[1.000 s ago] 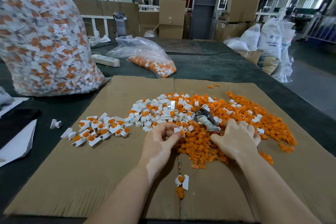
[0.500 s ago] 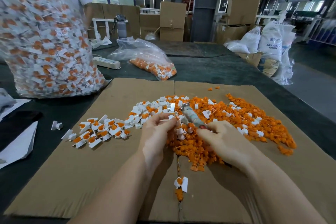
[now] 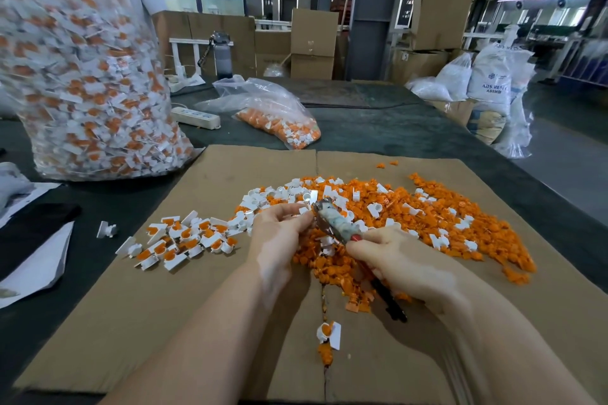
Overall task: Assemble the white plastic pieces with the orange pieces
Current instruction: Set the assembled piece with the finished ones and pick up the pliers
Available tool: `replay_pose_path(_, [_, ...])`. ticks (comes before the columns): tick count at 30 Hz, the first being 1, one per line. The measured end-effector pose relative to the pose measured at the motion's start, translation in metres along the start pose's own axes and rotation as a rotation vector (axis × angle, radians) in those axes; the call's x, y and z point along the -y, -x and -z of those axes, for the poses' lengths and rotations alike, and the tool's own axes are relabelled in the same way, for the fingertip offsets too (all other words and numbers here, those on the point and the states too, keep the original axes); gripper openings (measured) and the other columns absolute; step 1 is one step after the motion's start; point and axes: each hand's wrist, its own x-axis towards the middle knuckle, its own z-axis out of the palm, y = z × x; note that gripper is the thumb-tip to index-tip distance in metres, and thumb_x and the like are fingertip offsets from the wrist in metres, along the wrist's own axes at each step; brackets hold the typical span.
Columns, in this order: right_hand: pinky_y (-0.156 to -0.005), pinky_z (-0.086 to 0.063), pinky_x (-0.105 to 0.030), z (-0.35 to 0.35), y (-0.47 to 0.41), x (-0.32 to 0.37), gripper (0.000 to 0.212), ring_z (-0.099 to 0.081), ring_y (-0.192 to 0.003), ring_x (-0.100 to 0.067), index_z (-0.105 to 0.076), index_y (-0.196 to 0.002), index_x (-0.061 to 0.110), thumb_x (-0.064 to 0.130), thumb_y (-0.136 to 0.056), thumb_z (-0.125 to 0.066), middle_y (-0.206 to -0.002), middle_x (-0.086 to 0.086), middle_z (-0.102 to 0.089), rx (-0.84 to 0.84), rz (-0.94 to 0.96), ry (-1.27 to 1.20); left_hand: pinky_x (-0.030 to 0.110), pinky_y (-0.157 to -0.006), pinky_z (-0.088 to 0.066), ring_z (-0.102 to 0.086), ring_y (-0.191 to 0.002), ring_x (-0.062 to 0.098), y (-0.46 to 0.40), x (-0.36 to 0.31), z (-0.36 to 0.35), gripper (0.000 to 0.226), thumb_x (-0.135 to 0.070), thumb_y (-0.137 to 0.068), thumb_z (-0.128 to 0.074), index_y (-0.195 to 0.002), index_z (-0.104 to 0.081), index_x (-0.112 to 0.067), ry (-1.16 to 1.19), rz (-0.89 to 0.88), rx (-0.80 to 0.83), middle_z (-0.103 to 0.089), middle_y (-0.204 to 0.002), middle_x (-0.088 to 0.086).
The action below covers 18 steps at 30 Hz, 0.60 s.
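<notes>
white plastic piece (image 3: 301,209) sits pinched at the left hand (image 3: 279,233) fingertips, over the 9 o'clock edge of the loose pile; whether an orange insert is already in it cannot be told, too small and part hidden. right hand (image 3: 399,265) is wrapped round the handles of a pliers-type tool (image 3: 335,223), red and black grips, tape-wrapped head touching or just beside the pinched piece at its 3 o'clock.

judgement on the step: pressing the orange part home with the tool. to do it well, keep the piece square to the tool head, fingertips clear of the nose, squeeze slowly until seated, and avoid cracking the thin white tab.

counts:
- hands: two, both busy.
- tool: one.
- loose pile of orange pieces (image 3: 427,227) mixed with white ones, at 12 to 3 o'clock of the hands: too many to count, plainly hundreds.
- finished pieces (image 3: 184,238) grouped at 9 o'clock: roughly two dozen, overlapping, not exact.
- one finished piece (image 3: 329,334) alone at 6 o'clock, on the seam of the cardboard sheet (image 3: 164,322).
- one stray white piece (image 3: 106,229) off the cardboard at 9 o'clock, on the dark desk (image 3: 378,131).
- bags of parts: two, a large bag (image 3: 85,76) at 10 o'clock and a small bag (image 3: 273,112) at 12 o'clock.
- power strip (image 3: 195,117): one, between the bags.
</notes>
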Motion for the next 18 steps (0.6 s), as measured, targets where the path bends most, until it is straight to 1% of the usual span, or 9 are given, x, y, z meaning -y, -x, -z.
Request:
replay_pose_path(1, [-0.049, -0.034, -0.019, -0.001, 0.001, 0.001, 0.032, -0.046, -0.048, -0.006, -0.060, -0.090, 0.011, 0.040, -0.093, -0.047, -0.052, 0.010, -0.048, -0.018, 0.011, 0.035, 0.042, -0.085, -0.055, -0.067, -0.089, 0.026, 0.000, 0.001, 0.000, 0.013, -0.006, -0.086, -0.064, -0.097, -0.063, -0.010, 0.001, 0.001, -0.005, -0.068, -0.096, 0.016])
replay_pose_path(3, [-0.056, -0.036, -0.025, -0.003, 0.002, 0.001, 0.031, -0.049, -0.057, -0.011, -0.057, -0.087, 0.014, 0.043, -0.092, -0.048, -0.066, 0.002, -0.052, -0.055, 0.025, 0.094, 0.033, -0.073, -0.056, -0.066, -0.082, 0.021, 0.000, 0.002, 0.000, 0.015, -0.004, -0.086, -0.064, -0.100, -0.063, -0.008, 0.017, -0.002, -0.006, -0.068, -0.090, 0.012])
replay_pose_path(5, [-0.057, -0.038, -0.028, -0.006, 0.001, 0.000, 0.032, -0.050, -0.059, -0.015, -0.055, -0.088, 0.013, 0.044, -0.092, -0.048, -0.070, -0.003, -0.054, -0.085, 0.045, 0.112, 0.023, -0.063, -0.050, -0.063, -0.075, 0.015, 0.001, 0.003, -0.002, 0.016, -0.003, -0.086, -0.064, -0.101, -0.063, -0.007, 0.027, -0.018, -0.006, -0.066, -0.086, 0.009])
replay_pose_path(9, [-0.056, -0.036, -0.028, -0.009, 0.000, -0.001, 0.030, -0.047, -0.057, -0.015, -0.048, -0.077, 0.016, 0.041, -0.093, -0.050, -0.066, -0.002, -0.050, -0.138, 0.060, 0.138, 0.020, -0.061, -0.048, -0.063, -0.073, 0.013, 0.003, 0.004, -0.004, 0.013, -0.004, -0.086, -0.064, -0.097, -0.063, -0.010, 0.022, -0.041, -0.018, -0.066, -0.082, 0.006])
replay_pose_path(12, [-0.056, -0.035, -0.025, -0.011, -0.001, -0.004, 0.029, -0.046, -0.058, -0.014, -0.048, -0.076, 0.018, 0.041, -0.093, -0.049, -0.069, -0.001, -0.049, -0.152, 0.063, 0.167, 0.019, -0.059, -0.049, -0.064, -0.073, 0.012, 0.003, 0.007, -0.004, 0.013, -0.003, -0.086, -0.063, -0.098, -0.063, -0.008, 0.034, -0.029, -0.016, -0.065, -0.079, 0.005])
replay_pose_path(15, [-0.055, -0.034, -0.023, -0.013, -0.001, -0.007, 0.029, -0.046, -0.060, -0.013, -0.048, -0.076, 0.020, 0.044, -0.093, -0.049, -0.077, 0.000, -0.048, -0.159, 0.058, 0.198, 0.022, -0.064, -0.050, -0.065, -0.082, 0.017, 0.003, 0.013, -0.004, 0.015, -0.003, -0.086, -0.063, -0.101, -0.062, -0.006, 0.032, -0.005, -0.021, -0.066, -0.089, 0.010])
replay_pose_path(17, [-0.055, -0.034, -0.023, -0.014, -0.001, -0.009, 0.029, -0.048, -0.062, -0.012, -0.049, -0.079, 0.021, 0.046, -0.092, -0.048, -0.081, 0.001, -0.048, -0.161, 0.041, 0.212, 0.026, -0.066, -0.051, -0.065, -0.082, 0.020, 0.004, 0.015, -0.004, 0.011, -0.002, -0.086, -0.062, -0.097, -0.062, -0.007, 0.021, -0.004, -0.020, -0.066, -0.091, 0.013])
replay_pose_path(18, [-0.055, -0.034, -0.024, -0.014, -0.002, -0.010, 0.030, -0.048, -0.063, -0.012, -0.050, -0.080, 0.020, 0.047, -0.092, -0.048, -0.082, 0.000, -0.049, -0.160, 0.035, 0.217, 0.025, -0.065, -0.051, -0.066, -0.079, 0.018, 0.004, 0.015, -0.004, 0.010, -0.002, -0.086, -0.062, -0.094, -0.063, -0.009, 0.020, -0.006, -0.019, -0.066, -0.087, 0.012])
